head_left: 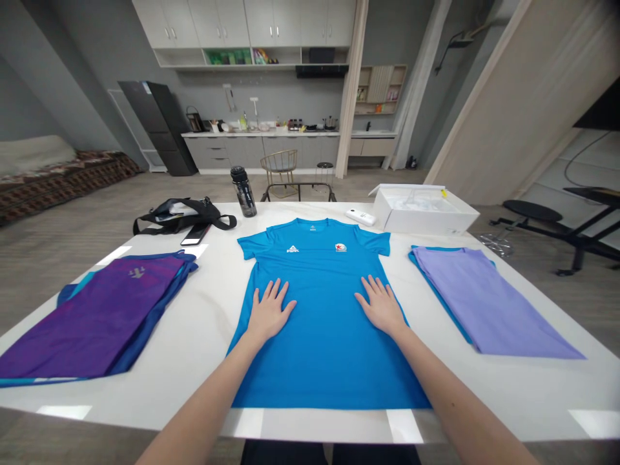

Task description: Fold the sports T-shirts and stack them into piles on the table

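A blue T-shirt [320, 336] lies spread out flat, front side up, with its collar pointing away from me and its hem close to the near table edge. Two small badges show on its chest. My left hand [269, 311] rests flat on the left side of the shirt, fingers spread. On the right side, my right hand [382, 306] lies flat in the same way, its fingers apart. Neither hand grips the cloth. A stack of folded shirts with a purple one [101, 316] on top is at the left. At the right, a folded lilac garment [489, 300] lies over a blue one.
The white table [213, 290] also bears a black bag [181, 210], a phone [196, 234], a dark water bottle [243, 192], a small white device [361, 217] and an open white box [426, 210]. Beyond it stand a chair [279, 163] and a kitchen counter [261, 134].
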Action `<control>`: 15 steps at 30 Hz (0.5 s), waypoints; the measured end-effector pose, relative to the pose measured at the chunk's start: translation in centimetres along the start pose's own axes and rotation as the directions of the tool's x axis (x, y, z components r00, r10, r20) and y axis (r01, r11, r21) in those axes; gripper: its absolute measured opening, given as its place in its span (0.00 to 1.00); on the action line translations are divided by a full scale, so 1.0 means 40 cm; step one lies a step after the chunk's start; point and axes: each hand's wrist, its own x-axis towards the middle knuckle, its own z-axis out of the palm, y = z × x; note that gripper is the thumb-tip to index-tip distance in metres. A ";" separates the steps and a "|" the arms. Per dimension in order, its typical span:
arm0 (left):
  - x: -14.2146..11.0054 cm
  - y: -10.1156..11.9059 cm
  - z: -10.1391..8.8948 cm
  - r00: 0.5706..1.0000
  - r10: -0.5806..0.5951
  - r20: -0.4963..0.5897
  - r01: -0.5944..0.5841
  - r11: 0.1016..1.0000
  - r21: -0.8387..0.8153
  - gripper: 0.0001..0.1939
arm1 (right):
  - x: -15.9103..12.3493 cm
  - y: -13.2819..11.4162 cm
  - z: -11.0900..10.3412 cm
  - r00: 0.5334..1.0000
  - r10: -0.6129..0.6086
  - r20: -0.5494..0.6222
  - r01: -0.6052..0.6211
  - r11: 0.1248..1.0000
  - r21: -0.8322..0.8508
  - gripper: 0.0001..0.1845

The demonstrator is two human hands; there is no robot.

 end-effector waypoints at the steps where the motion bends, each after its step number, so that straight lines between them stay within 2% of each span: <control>1: -0.012 0.010 -0.001 1.000 -0.017 -0.009 0.017 1.000 0.004 0.37 | -0.001 0.004 -0.003 1.000 -0.012 0.006 0.012 1.000 -0.003 0.39; 5: -0.068 0.042 -0.005 0.999 -0.024 -0.021 0.025 1.000 0.018 0.37 | -0.007 0.000 -0.016 1.000 -0.021 0.021 0.021 1.000 -0.009 0.39; 8: -0.134 0.042 -0.011 1.000 0.009 -0.018 -0.009 1.000 0.003 0.36 | -0.049 -0.015 -0.025 0.999 -0.037 0.008 0.037 0.999 0.008 0.39; 12: -0.253 0.015 -0.019 0.998 0.053 -0.021 -0.053 0.998 -0.017 0.34 | -0.169 -0.025 -0.029 0.993 -0.114 0.006 0.114 0.993 0.021 0.38; 15: -0.331 -0.004 -0.019 0.999 0.036 -0.030 -0.036 0.999 -0.013 0.35 | -0.270 -0.018 -0.030 0.985 -0.169 0.021 0.168 0.985 0.026 0.36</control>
